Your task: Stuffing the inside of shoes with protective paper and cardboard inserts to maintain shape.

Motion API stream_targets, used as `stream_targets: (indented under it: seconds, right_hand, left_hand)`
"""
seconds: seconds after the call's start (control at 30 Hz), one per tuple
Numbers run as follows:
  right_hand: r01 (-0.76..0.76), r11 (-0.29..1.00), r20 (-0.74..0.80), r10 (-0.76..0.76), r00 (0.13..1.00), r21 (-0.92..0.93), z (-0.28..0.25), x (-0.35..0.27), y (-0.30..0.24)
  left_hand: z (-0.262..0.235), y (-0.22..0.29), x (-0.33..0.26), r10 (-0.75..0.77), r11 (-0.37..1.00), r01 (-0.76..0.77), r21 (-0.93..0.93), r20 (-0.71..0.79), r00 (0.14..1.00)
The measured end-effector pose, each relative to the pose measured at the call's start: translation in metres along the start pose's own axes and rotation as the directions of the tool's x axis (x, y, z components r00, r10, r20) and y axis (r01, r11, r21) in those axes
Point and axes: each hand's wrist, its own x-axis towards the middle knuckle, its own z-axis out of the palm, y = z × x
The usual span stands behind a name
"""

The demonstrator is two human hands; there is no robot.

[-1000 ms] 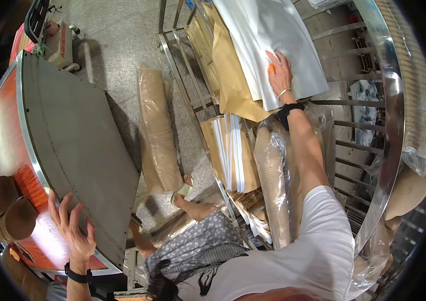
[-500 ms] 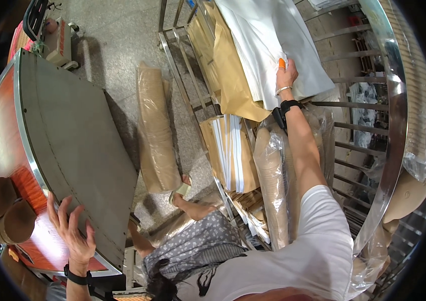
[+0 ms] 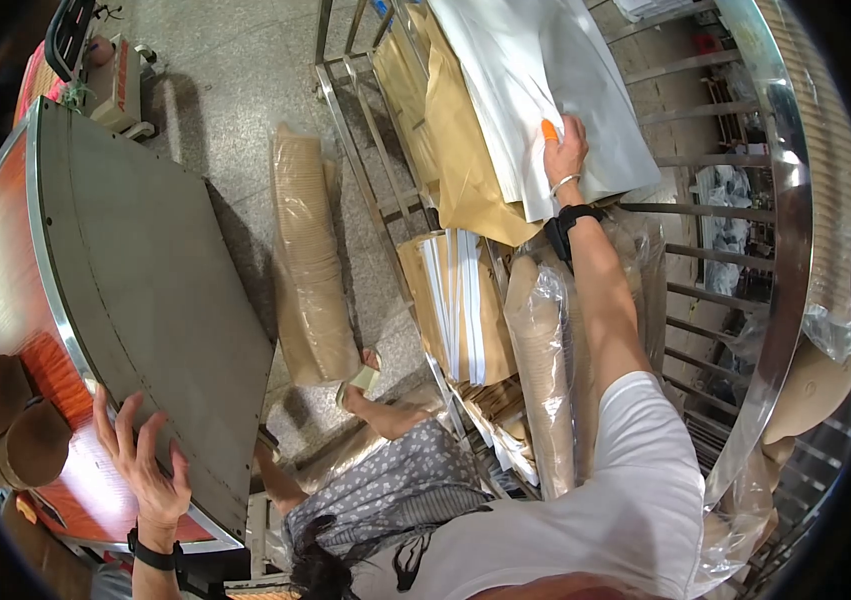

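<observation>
My right hand [image 3: 566, 152], with an orange cover on its thumb, reaches out over a stack of large white sheets [image 3: 490, 70] on a metal rack. It pinches the top white sheet near its close end, and creases run away from the thumb. Brown kraft paper [image 3: 467, 165] lies beside and partly under the white stack. My left hand [image 3: 145, 470] rests on the metal-trimmed edge of a reddish table [image 3: 0, 270], fingers spread and holding nothing. Two brown cup-like pieces [image 3: 33, 445] stand near it on the tabletop.
A plastic-wrapped stack of brown cups [image 3: 307, 255] lies on the floor between table and rack. Folded brown and white paper [image 3: 460, 305] and more wrapped cup stacks [image 3: 542, 370] fill the rack's near part. A curved metal rail [image 3: 790, 230] with bars runs along the right.
My right hand has shifted slightly left, and its fingers sit differently on the white sheet. The sheet's near right corner has moved a little left. My left hand stays put.
</observation>
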Motion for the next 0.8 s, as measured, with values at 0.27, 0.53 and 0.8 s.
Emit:
stream_targets:
  seconds: [0.27,0.53,0.8]
  right_hand:
    - [-0.403,0.914,-0.046,0.405,0.913,0.034,0.000,0.010,0.010]
    - [0.062,0.998,0.067,-0.062,0.996,0.004,-0.018,-0.009,-0.023]
    - [-0.213,0.973,-0.043,0.217,0.975,0.088,0.003,0.001,0.005]
  left_hand:
    - [0.002,0.000,0.003,0.002,1.000,-0.002,-0.003,-0.024,1.000]
    - [0.001,0.001,0.002,0.021,1.000,-0.021,-0.002,-0.051,0.998]
    - [0.002,-0.001,0.002,0.018,1.000,-0.018,0.002,-0.060,0.998]
